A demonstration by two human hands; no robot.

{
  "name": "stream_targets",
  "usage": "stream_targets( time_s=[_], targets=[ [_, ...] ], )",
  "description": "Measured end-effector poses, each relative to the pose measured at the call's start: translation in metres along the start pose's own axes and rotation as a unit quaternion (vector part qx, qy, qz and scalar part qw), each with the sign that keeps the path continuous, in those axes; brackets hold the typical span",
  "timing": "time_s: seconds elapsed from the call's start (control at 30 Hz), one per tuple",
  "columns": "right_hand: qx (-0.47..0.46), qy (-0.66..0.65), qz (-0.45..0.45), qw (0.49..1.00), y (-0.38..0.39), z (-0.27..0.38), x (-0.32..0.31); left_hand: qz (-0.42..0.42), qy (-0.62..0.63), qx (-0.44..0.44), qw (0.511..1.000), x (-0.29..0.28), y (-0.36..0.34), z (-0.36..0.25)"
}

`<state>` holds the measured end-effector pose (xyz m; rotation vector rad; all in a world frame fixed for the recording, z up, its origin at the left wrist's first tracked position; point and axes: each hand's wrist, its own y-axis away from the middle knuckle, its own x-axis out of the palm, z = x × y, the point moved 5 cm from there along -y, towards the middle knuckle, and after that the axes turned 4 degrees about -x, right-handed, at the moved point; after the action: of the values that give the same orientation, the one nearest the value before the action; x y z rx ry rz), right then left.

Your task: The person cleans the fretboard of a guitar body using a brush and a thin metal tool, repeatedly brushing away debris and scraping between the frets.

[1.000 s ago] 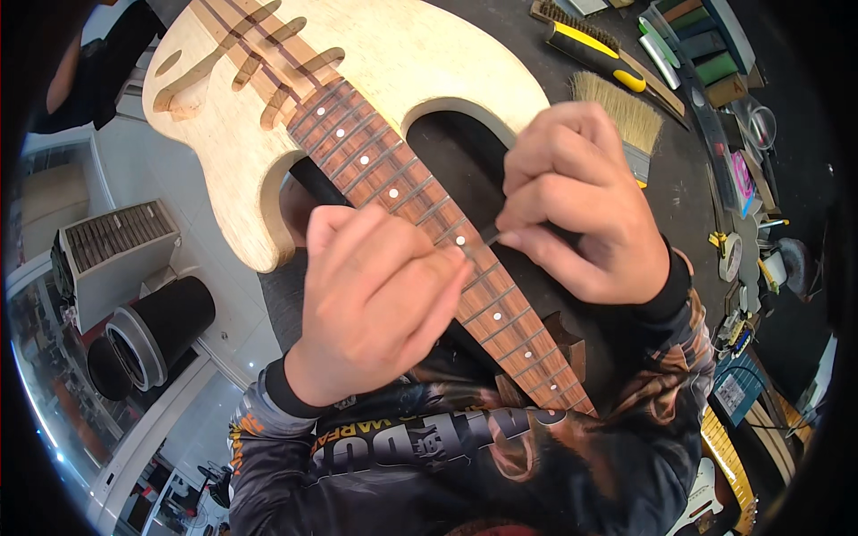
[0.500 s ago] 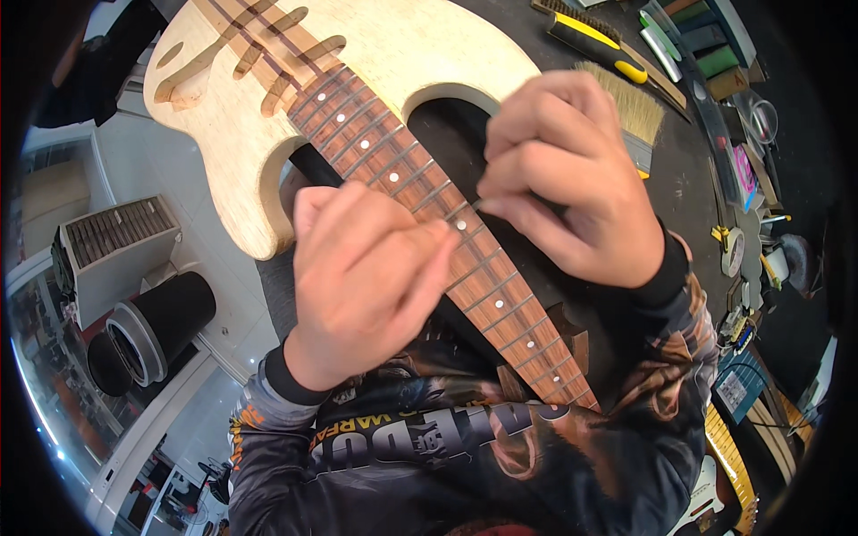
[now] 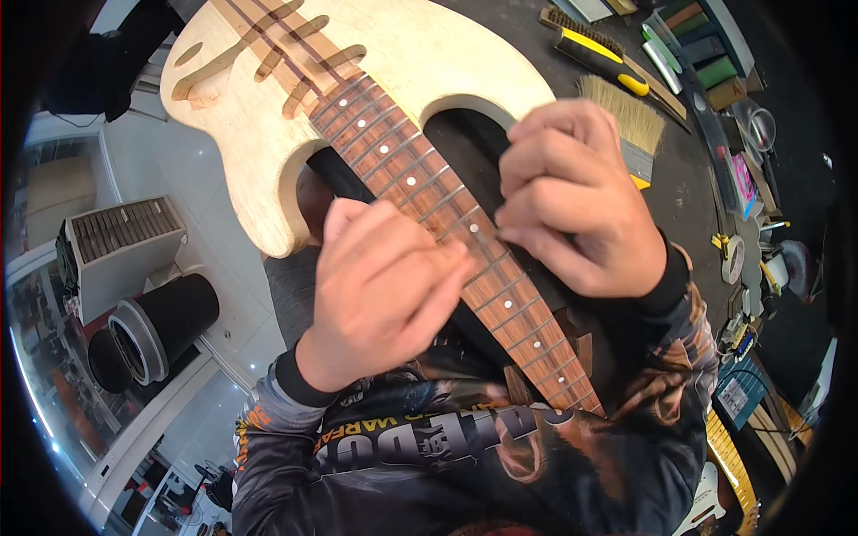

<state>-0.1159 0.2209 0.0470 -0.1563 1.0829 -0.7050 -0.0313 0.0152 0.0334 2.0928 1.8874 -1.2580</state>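
Two bare hands over a guitar neck. Unfinished pale guitar body (image 3: 420, 58) at the top, on the dark bench (image 3: 684, 192); its fretboard (image 3: 497, 268), reddish brown with white dots and metal frets, slants down to the right, toward the person's dark printed shirt (image 3: 429, 473). Left hand (image 3: 380, 286) above the fretboard's left edge, fingers curled, thumb and index drawn in toward each other; tips blurred, cannot tell whether they pinch anything. Right hand (image 3: 581, 210) just beside the fretboard's right edge, fingers folded, thumb close under the index; cannot tell whether something thin is held there. Beyond the right hand: flat bristle brush (image 3: 618, 112), then a yellow-and-black handled wire brush (image 3: 608, 62). Farther right, a roll of tape (image 3: 733, 259) among small tools. Lower right, a yellowish second neck (image 3: 728, 451). Left side: black cylinder with grey rim (image 3: 183, 313).
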Motion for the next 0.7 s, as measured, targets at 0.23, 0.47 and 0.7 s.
stream_targets(
  time_s=[0.23, 0.47, 0.7],
  targets=[
    [0.008, 0.006, -0.005, 1.0, -0.011, -0.004, 0.01, -0.039, -0.062, 0.023, 0.997, -0.004, 0.006, 0.009],
    [0.006, 0.028, -0.006, 1.0, -0.012, -0.002, 0.009, -0.035, -0.007, 0.026, 0.999, -0.003, 0.006, 0.013],
    [-0.01, 0.01, 0.021, 1.0, -0.011, 0.003, 0.008, -0.013, 0.026, 0.025, 0.999, -0.004, 0.009, 0.018]
  ],
)
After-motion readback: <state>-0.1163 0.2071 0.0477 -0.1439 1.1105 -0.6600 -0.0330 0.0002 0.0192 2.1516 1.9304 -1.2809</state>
